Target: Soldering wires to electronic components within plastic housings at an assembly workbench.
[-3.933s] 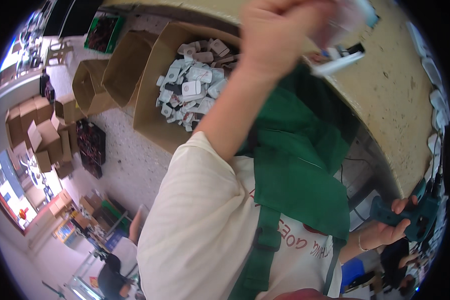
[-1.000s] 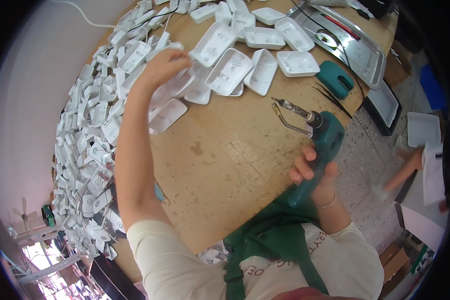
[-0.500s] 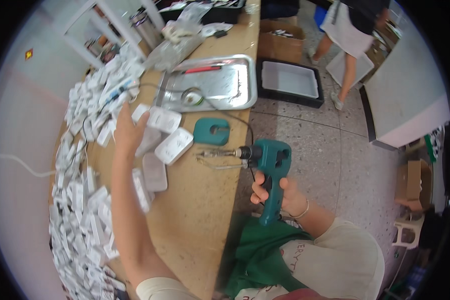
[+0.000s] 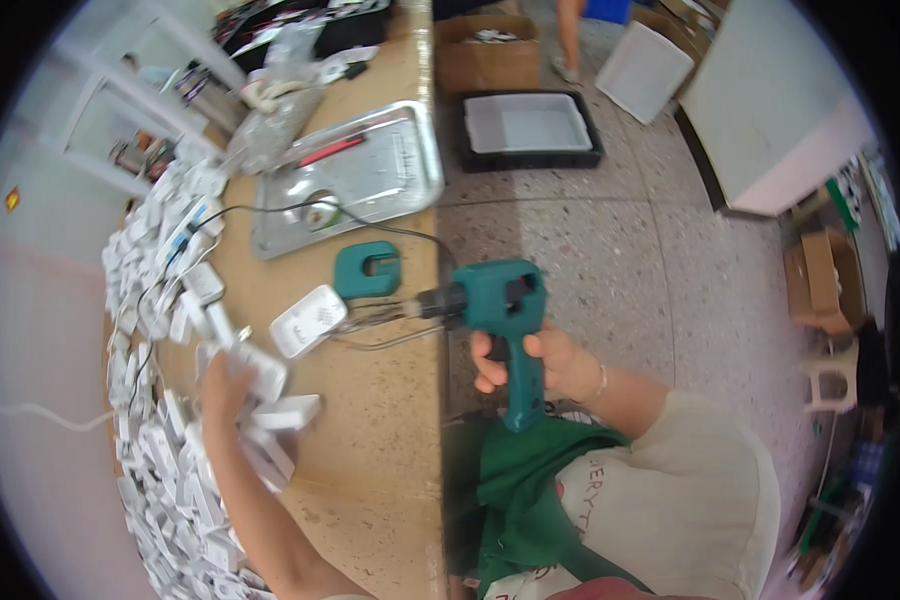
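Note:
My right hand (image 4: 535, 365) grips the handle of a teal soldering gun (image 4: 505, 300), its metal tip and wire guide pointing left over the table edge. One white plastic case (image 4: 309, 321) lies by the tip. My left hand (image 4: 227, 388) is among several white cases (image 4: 288, 411) at the edge of the pile, touching at least one. Its fingers are blurred and partly hidden, so its grip does not show. A teal slotted piece (image 4: 368, 270) lies flat behind the soldering gun's tip.
A long heap of white cases (image 4: 165, 440) covers the table's left side. Behind stands a metal tray (image 4: 390, 170) holding a red stick-like tool (image 4: 332, 151) and a small roll. A dark cord crosses the tray. Black and white bins (image 4: 530, 122) sit on the floor.
My left hand has come nearer and slightly left, and several white cases have shifted with it toward the heap. The view has turned. The soldering gun stays in my right hand.

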Tool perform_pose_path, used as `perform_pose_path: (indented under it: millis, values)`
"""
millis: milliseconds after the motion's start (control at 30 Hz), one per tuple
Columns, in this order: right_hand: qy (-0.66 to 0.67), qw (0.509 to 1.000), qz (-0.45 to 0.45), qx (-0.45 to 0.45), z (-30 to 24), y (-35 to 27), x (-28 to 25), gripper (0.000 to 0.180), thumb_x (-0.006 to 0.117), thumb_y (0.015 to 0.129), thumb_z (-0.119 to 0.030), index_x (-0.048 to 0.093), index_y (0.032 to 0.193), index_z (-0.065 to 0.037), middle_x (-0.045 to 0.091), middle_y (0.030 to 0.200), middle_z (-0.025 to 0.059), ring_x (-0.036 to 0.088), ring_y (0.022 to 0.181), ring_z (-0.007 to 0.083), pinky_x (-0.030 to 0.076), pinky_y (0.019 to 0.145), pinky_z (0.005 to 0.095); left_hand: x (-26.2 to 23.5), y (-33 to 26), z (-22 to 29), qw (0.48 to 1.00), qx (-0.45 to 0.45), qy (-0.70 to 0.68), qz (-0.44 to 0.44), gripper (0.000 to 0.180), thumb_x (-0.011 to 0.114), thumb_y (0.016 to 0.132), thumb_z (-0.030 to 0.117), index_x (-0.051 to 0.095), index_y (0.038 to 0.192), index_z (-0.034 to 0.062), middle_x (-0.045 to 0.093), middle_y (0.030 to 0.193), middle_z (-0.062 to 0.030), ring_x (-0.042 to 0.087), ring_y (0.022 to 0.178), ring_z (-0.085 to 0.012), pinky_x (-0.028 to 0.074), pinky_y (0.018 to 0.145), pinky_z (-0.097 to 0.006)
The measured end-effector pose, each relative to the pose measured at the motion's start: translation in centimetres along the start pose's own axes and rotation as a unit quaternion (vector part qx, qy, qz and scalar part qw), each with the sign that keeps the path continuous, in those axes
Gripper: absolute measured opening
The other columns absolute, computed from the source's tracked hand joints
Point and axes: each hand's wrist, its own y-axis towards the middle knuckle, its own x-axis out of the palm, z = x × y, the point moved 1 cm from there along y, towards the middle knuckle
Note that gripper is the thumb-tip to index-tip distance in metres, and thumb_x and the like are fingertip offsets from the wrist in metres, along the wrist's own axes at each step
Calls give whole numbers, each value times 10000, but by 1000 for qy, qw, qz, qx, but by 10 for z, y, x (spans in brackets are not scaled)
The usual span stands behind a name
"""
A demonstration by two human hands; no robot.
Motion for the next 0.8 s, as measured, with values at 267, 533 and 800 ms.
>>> perform_pose_path:
  millis: [267, 533, 800]
  values:
    - [-27, 999, 13, -31, 1, -15, 21, 599, 756, 821, -237, 484, 1310, -24, 626, 1157, 158, 670, 840, 252, 584, 742, 390, 4, -22, -32, 993, 25, 59, 97, 512, 708, 779, 250, 613, 1222, 11, 649, 1130, -231, 615, 1067, -370, 450, 924, -449]
    - [-28, 999, 13, -16, -12, -47, 40, 598, 762, 808, -248, 503, 1270, 31, 645, 1088, 173, 678, 812, 251, 573, 711, 361, -61, -75, -15, 929, -7, -221, 296, 273, 568, 962, 150, 637, 1143, -42, 661, 1001, -132, 615, 897, -229, 481, 835, -333]
    - [34, 991, -90, 88, 13, -38, 33, 721, 736, 844, -379, 432, 1339, 48, 573, 1121, 119, 541, 839, 158, 497, 737, 322, -93, -249, 51, 988, 106, -112, 12, 215, 580, 816, 76, 706, 989, 52, 618, 912, -125, 585, 901, -310, 459, 783, -369]
